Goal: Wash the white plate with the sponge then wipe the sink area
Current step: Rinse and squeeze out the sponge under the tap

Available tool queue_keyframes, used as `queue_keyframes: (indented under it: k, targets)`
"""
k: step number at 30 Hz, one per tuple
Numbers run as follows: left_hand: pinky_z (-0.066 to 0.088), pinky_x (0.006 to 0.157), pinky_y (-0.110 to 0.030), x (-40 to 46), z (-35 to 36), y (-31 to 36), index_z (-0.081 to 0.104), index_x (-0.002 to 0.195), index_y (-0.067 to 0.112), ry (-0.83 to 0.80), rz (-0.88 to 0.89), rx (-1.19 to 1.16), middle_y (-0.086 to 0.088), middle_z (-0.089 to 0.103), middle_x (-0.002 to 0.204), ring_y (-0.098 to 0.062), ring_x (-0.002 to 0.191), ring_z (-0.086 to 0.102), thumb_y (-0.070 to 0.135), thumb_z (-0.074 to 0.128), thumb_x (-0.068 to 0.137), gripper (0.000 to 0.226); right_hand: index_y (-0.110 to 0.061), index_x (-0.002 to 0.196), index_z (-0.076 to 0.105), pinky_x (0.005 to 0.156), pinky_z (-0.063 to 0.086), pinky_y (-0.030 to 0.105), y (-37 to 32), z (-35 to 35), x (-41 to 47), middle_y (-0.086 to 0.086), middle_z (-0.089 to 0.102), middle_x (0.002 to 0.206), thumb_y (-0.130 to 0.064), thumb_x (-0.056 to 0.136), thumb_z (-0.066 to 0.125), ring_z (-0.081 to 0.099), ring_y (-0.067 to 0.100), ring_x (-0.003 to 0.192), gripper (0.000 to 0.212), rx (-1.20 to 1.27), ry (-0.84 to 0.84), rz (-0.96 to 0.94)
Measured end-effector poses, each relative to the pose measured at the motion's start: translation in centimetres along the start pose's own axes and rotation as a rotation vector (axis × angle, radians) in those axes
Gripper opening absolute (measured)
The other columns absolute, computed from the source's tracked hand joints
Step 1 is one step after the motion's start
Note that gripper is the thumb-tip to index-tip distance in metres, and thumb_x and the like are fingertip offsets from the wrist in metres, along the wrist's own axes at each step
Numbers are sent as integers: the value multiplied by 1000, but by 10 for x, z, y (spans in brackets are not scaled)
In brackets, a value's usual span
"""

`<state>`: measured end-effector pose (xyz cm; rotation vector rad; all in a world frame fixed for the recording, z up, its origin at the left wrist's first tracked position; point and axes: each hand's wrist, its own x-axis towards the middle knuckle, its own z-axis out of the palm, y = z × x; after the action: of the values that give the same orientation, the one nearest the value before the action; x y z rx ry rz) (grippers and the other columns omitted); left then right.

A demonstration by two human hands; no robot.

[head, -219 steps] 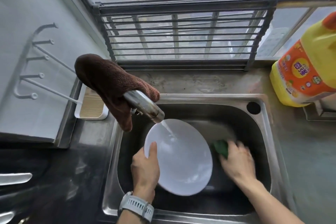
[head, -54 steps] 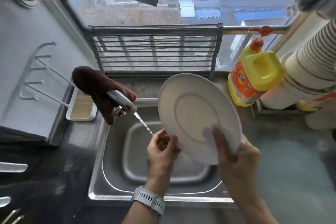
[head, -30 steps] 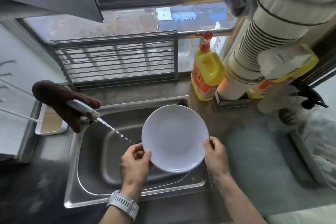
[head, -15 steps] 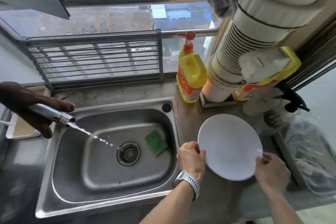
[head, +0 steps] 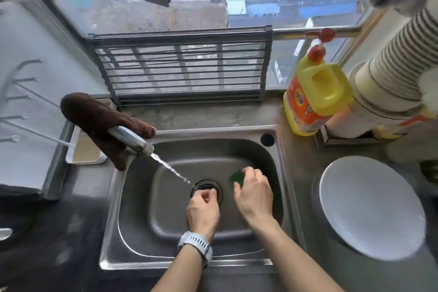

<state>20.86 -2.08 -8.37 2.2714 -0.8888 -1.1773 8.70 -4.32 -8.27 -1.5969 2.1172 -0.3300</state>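
Observation:
The white plate (head: 369,208) lies flat on the grey counter to the right of the steel sink (head: 288,173), with no hand on it. Both my hands are down in the basin. My right hand (head: 254,193) is closed over the green sponge (head: 235,176), which peeks out between thumb and fingers just right of the drain (head: 201,186). My left hand (head: 203,211), with a white watch on its wrist, hovers over the drain with its fingers curled and nothing in them. The hand and the sponge are blurred.
The tap (head: 131,141), draped with a brown cloth (head: 99,123), runs a thin stream toward the drain. A yellow detergent bottle (head: 312,99) and a ribbed white pipe (head: 388,73) stand at the back right. A folding rack (head: 182,66) leans on the window.
Both hands have let go of the plate, which now rests on the counter, and have moved left into the sink. My right hand has come onto the sponge.

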Motion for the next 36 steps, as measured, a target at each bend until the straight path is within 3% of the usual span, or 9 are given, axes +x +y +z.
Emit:
queue_keyframes:
  k: [3,8,12,16,21,23,26,31,36]
  targets:
    - [53,93,-36,33,-17,-38,61,84,26,22,-62,-34,0,70,90,-30,97,69,38,61,96,17,-16,149,33,97,49,45,3,67,31,18,42,147,-25,93,62,46,36,131,64,-316,-295,57]
    - [57,91,-46,63,-31,-71,62,81,29,25,-102,-104,0,75,93,-30,91,72,40,61,95,18,-20,150,29,101,42,53,19,105,53,29,28,150,-15,99,48,43,45,128,54,-495,-281,65]
    - [57,93,-48,61,-45,-68,68,91,26,-6,-106,-201,1,74,93,-27,95,71,41,61,96,17,-18,132,50,97,46,46,-1,89,43,24,42,136,-29,95,55,52,42,117,40,-131,-229,245]
    - [54,101,-47,60,-59,-48,72,105,26,-81,-87,-328,4,75,105,-22,104,70,41,61,96,21,-26,131,60,97,46,35,-65,61,15,14,62,121,-51,73,75,59,30,114,64,242,-304,201]
    - [52,89,-27,58,-70,-17,64,116,35,-192,-53,-522,10,70,112,-7,104,64,44,50,102,22,-24,100,69,88,53,39,-117,76,7,5,75,100,-48,65,68,68,20,93,42,1090,-506,438]
    - [53,86,-30,56,-66,-12,57,107,32,-184,-28,-509,3,69,109,-12,99,65,41,49,103,13,-22,88,65,80,51,37,-125,82,2,0,69,79,-41,79,68,65,15,76,21,1306,-485,492]
    - [52,99,-44,61,-61,-11,49,101,30,-134,23,-462,-7,69,114,-22,105,66,40,47,104,10,-20,89,62,72,49,26,-126,89,-1,-5,64,73,-33,99,59,61,5,66,17,1271,-435,426]
    - [49,107,-45,63,-61,1,62,123,31,-133,132,-510,1,70,121,-17,115,66,45,43,103,31,-15,94,72,80,56,28,-128,87,6,-2,76,87,-46,96,61,72,16,88,33,1202,-368,377]
    - [54,98,-50,70,-60,6,72,95,31,-31,107,-548,2,78,97,-21,96,72,60,47,88,38,-12,82,74,80,57,38,-138,79,9,5,77,80,-64,82,65,73,20,78,53,1164,-373,468]
